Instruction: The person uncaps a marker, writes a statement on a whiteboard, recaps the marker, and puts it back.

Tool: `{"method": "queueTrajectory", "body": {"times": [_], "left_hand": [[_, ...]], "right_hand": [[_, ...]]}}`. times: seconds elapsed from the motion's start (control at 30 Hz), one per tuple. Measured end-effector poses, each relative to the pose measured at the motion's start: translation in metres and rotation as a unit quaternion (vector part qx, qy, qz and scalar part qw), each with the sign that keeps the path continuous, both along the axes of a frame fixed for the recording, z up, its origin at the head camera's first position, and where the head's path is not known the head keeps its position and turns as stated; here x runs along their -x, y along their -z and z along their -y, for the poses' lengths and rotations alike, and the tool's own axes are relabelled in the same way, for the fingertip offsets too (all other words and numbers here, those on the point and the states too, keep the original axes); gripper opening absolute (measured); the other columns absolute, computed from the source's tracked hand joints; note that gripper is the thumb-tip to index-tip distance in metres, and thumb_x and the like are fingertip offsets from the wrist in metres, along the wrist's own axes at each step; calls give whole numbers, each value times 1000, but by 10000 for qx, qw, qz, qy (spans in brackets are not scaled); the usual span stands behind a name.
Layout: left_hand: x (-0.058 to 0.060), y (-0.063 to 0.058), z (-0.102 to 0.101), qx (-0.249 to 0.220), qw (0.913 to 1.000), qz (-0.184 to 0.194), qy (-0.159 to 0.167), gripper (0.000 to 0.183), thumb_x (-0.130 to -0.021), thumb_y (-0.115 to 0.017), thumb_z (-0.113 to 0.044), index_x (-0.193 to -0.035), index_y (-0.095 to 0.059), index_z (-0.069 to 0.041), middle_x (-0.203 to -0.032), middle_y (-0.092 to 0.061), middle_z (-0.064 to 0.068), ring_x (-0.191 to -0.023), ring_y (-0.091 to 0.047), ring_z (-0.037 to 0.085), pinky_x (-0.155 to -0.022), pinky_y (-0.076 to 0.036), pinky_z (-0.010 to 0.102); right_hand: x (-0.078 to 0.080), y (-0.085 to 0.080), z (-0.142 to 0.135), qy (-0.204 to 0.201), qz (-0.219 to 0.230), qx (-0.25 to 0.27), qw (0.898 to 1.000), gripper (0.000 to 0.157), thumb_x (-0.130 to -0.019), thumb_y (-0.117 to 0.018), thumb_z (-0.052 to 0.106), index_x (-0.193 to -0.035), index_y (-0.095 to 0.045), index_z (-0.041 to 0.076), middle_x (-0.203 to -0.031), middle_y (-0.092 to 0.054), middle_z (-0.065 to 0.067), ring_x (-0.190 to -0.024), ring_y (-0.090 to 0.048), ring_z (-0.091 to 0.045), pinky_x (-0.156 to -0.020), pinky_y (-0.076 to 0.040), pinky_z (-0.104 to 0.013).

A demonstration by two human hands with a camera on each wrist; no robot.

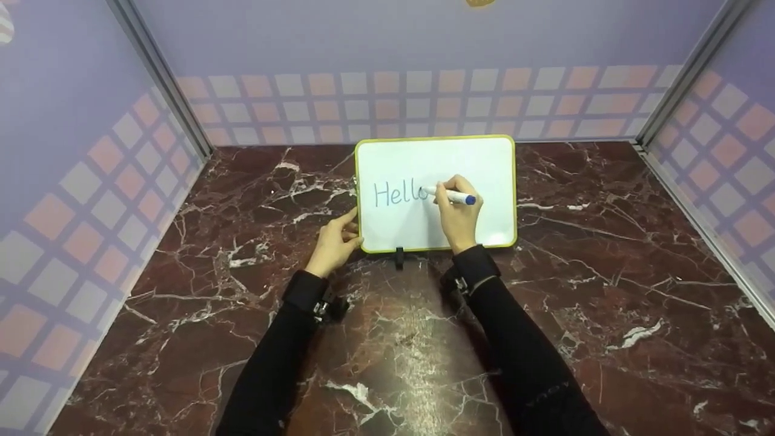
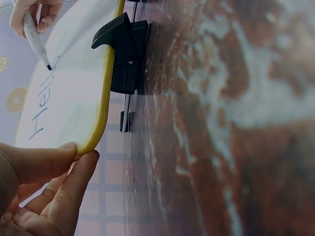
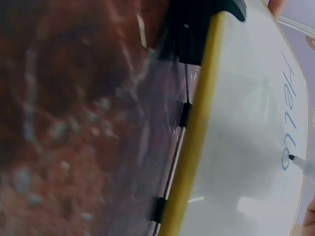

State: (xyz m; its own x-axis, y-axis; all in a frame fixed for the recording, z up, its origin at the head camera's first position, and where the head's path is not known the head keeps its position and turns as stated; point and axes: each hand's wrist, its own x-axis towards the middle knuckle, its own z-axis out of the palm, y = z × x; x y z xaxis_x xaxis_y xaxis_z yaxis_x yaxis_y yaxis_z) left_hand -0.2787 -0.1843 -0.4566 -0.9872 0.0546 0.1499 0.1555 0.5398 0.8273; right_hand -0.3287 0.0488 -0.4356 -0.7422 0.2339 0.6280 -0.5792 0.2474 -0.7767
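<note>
A whiteboard [image 1: 436, 227] with a yellow frame stands tilted back on a black stand [image 1: 399, 258]. The word "Hello" is written across its left half in blue. My right hand [image 1: 460, 212] grips a white marker [image 1: 451, 195] with a blue end, and its dark tip [image 3: 292, 157] is right at the letter "o". At the board's lower left corner, my left hand [image 1: 334, 242] pinches the yellow frame [image 2: 104, 93] between thumb and fingers. In the right wrist view only a bit of the right hand shows at the edge.
Under the board lies a dark red marbled tabletop [image 1: 581, 303] with white veins. Purple walls with pink and white checks [image 1: 418, 106] close it in at the back and both sides. A black clip [image 2: 123, 54] of the stand hooks over the board's bottom edge.
</note>
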Motion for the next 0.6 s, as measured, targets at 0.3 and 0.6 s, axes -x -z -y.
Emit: {"method": "queueTrajectory", "body": {"times": [0.3, 0.6], "left_hand": [[1, 0, -1, -73, 9999, 118, 69, 67, -88, -64, 11, -150, -40, -2, -116, -64, 28, -104, -69, 38, -87, -61, 39], [2, 0, 0, -54, 9998, 156, 61, 67, -88, -64, 10, -150, -40, -1, -118, -64, 29, -105, -69, 39, -86, -62, 37]], "right_hand": [[-19, -26, -15, 94, -89, 634, 9979, 24, -86, -59, -13, -65, -48, -12, -59, -58, -23, -56, -54, -47, -50, -38, -12], [-13, -26, -29, 91, 4, 473, 9988, 28, -85, -66, -9, -63, -49, -8, -62, -63, -16, -49, -57, -18, -50, -44, -13]]}}
